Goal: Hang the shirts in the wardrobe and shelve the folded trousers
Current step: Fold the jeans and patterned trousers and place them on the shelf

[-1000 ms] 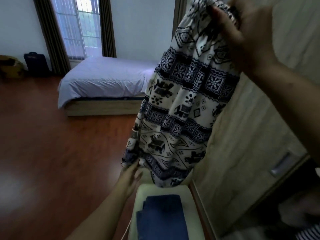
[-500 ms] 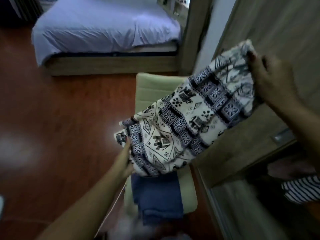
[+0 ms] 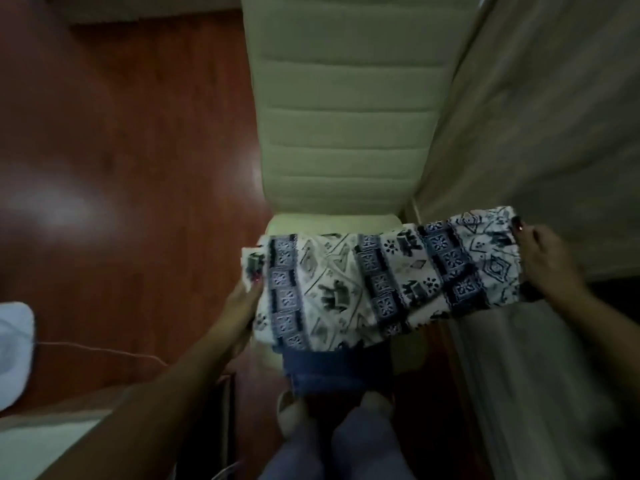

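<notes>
White trousers with a dark blue pattern (image 3: 377, 282) lie stretched sideways over the seat of a cream chair (image 3: 343, 109). My left hand (image 3: 242, 303) grips their left end, thumb on top. At their right end, near the wardrobe door, my right hand (image 3: 543, 261) pinches the fabric. Under the patterned trousers, a folded dark blue garment (image 3: 329, 368) rests on the chair seat and sticks out toward me.
A light wooden wardrobe door (image 3: 540, 109) stands along the right, with a dark opening below it. Red-brown wood floor (image 3: 121, 150) spreads to the left. A white object with a thin cable (image 3: 14, 348) lies at the left edge. My knees (image 3: 339, 441) are at the bottom.
The trousers came down from hanging high in my right hand to lying level over the chair seat. My left hand took the lower end. My view tilted down.
</notes>
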The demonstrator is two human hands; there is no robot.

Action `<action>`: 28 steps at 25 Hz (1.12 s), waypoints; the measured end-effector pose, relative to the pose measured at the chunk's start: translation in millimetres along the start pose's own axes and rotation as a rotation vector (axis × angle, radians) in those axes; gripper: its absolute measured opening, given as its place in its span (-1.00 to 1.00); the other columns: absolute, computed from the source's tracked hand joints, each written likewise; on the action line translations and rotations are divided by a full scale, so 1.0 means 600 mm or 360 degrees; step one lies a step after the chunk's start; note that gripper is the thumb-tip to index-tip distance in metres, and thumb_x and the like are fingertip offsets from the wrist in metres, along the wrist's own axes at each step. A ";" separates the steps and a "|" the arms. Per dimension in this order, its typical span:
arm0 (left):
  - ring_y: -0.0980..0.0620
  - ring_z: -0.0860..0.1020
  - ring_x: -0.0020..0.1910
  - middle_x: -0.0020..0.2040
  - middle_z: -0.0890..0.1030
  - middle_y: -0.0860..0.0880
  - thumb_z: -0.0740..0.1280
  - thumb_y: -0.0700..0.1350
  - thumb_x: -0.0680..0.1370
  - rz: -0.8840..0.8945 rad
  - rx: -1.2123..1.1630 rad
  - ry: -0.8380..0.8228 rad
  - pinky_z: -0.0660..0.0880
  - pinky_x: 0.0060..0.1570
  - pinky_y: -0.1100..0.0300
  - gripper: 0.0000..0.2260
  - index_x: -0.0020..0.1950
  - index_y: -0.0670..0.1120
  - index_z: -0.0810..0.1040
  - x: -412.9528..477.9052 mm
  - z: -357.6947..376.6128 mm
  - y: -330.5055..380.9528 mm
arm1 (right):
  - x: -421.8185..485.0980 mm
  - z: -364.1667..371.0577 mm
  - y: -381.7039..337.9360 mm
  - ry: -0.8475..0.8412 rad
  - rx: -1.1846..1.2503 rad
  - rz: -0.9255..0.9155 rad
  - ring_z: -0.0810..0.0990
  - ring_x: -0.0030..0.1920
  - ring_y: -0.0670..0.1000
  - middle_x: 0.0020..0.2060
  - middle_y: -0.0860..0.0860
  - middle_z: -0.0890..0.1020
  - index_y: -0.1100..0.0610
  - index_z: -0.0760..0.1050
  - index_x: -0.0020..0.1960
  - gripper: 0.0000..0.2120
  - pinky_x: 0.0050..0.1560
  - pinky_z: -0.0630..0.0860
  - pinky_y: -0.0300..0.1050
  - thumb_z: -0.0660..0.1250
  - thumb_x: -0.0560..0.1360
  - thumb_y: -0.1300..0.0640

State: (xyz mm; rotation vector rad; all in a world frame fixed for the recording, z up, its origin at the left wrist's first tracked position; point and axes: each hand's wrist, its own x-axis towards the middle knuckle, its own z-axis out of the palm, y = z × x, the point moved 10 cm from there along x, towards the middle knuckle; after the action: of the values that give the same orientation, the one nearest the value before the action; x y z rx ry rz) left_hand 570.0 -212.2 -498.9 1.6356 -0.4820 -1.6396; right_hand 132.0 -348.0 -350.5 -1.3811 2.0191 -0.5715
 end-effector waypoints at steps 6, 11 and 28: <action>0.07 0.32 -0.39 -0.44 0.40 0.02 0.45 -0.09 0.44 -0.0334 0.0143 0.0150 0.29 -0.40 0.22 -0.75 -0.33 -0.13 0.45 0.028 0.011 -0.124 | -0.012 0.169 0.100 -0.0372 0.0063 0.0073 0.57 -0.17 0.24 -0.17 0.28 0.59 0.27 0.46 -0.07 -0.60 -0.20 0.48 -0.02 0.30 0.50 -0.10; -0.12 0.48 -0.39 -0.32 0.54 -0.18 0.23 0.09 0.58 0.0527 0.0938 0.0226 0.47 -0.35 0.01 -0.72 0.02 -0.13 0.47 0.028 0.005 -0.057 | -0.067 0.251 0.014 -0.0382 0.0268 -0.0090 0.54 -0.14 -0.10 -0.09 0.00 0.56 0.18 0.41 0.19 -0.71 -0.21 0.48 -0.27 0.21 0.57 0.03; -0.03 0.45 -0.30 -0.17 0.50 -0.14 0.30 0.14 0.52 0.0147 0.0586 0.0188 0.47 -0.27 0.05 -0.56 0.24 0.04 0.16 0.067 -0.038 -0.115 | -0.226 0.515 -0.077 -0.0619 0.0258 -0.0512 0.54 0.06 -0.04 0.09 0.05 0.57 0.17 0.51 0.20 -0.74 0.04 0.49 -0.27 0.18 0.56 0.30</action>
State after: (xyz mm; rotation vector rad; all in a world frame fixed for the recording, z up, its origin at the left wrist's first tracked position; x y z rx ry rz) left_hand 579.3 -191.7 -578.7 1.9313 -0.8239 -1.4362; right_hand 414.2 -240.4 -507.5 -1.5871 1.4262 -0.5396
